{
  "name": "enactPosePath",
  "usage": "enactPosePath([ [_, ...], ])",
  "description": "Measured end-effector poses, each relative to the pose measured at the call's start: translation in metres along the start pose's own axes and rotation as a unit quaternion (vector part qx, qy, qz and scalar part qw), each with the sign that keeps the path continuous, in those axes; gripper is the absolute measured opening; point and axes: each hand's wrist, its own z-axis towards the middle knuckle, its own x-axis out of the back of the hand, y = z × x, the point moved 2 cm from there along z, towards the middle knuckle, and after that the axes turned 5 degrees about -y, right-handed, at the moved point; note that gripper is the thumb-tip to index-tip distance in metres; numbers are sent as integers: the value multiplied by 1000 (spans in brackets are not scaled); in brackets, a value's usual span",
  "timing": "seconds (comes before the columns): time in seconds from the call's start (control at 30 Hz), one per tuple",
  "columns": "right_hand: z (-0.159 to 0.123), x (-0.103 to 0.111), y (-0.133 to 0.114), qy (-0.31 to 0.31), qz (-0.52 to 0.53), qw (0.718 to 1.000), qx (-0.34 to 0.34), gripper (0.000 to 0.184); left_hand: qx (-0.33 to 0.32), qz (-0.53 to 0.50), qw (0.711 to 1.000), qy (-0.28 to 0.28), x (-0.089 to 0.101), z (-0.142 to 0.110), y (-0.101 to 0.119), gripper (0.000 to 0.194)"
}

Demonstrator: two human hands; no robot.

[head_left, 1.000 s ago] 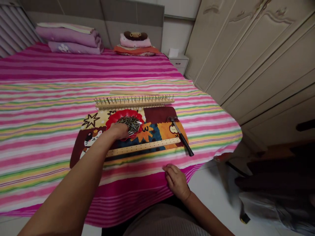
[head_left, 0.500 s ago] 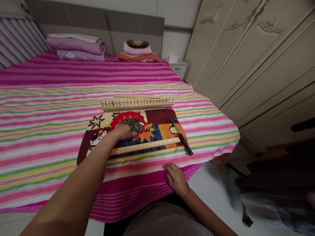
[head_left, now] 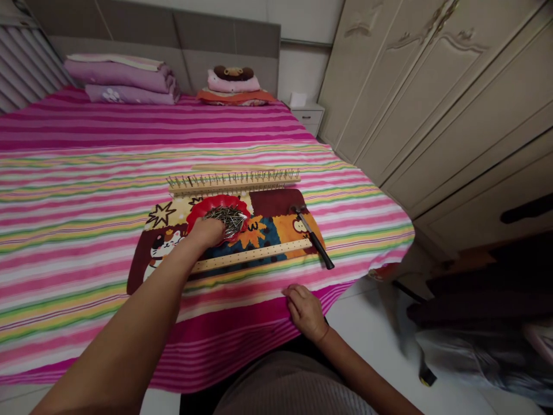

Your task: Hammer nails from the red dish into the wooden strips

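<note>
My left hand (head_left: pixel 208 231) reaches into a red scalloped bowl (head_left: pixel 195 214) heaped with loose steel nails (head_left: pixel 233 218). Its fingers are down among the nails and hidden, so their grip does not show. My right hand (head_left: pixel 306 311) rests at the near edge of the bed with its fingers curled in; whatever may be inside them is out of sight. Close in front of the bowl lies a wooden strip (head_left: pixel 259 253) with rows of small holes. A hammer (head_left: pixel 317 242) with a black handle lies at the strip's right end.
Beyond the bowl, a wooden strip (head_left: pixel 237 186) bristles with several upright nails. A thin wooden piece (head_left: pixel 228 167) lies behind it. Beneath the bowl is a patterned mat (head_left: pixel 276 202) on the striped bedspread (head_left: pixel 78 230). Folded bedding (head_left: pixel 125 80) sits by the headboard.
The whole view has shifted slightly, so the things appear a little further left. My left hand stays in the bowl, and my right hand keeps its place on the bed edge.
</note>
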Motion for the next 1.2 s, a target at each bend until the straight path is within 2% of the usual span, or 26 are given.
enactPosePath([
  [0.2, 0, -1, 1, 1, 0, 1000, 0, 30, -22, -64, 998, 16, 0, -2, -11, 14],
  [0.3, 0, -1, 1, 3, -3, 1000, 1, 30, -16, -181, 981, 71, -3, -6, -25, 15],
  [0.47, 0, -1, 0, 7, -5, 1000, 7, 31, -18, -446, 883, 146, -6, -16, -40, 24],
  [0.57, 0, -1, 0, 4, -7, 1000, 5, 30, -3, -550, 818, 171, -5, -22, -38, 19],
  [0.67, 0, -1, 0, 2, -9, 1000, 7, 28, 33, -655, 733, 182, -6, -30, -32, 14],
  [0.73, 0, -1, 0, 0, -10, 1000, 8, 28, 56, -707, 679, 189, -8, -37, -31, 16],
  [0.8, 0, -1, 0, -1, -12, 1000, 8, 28, 65, -741, 642, 186, -11, -45, -33, 20],
  [1.0, 1, -2, 2, 0, -9, 1000, 9, 28, 63, -786, 594, 162, -20, -75, -48, 30],
  [1.1, 0, -3, 0, 2, 2, 1000, 11, 28, 68, -793, 580, 175, -24, -90, -53, 40],
  [1.2, 1, 7, -5, 12, 43, 999, 12, 26, 79, -802, 554, 207, -33, -105, -55, 40],
])
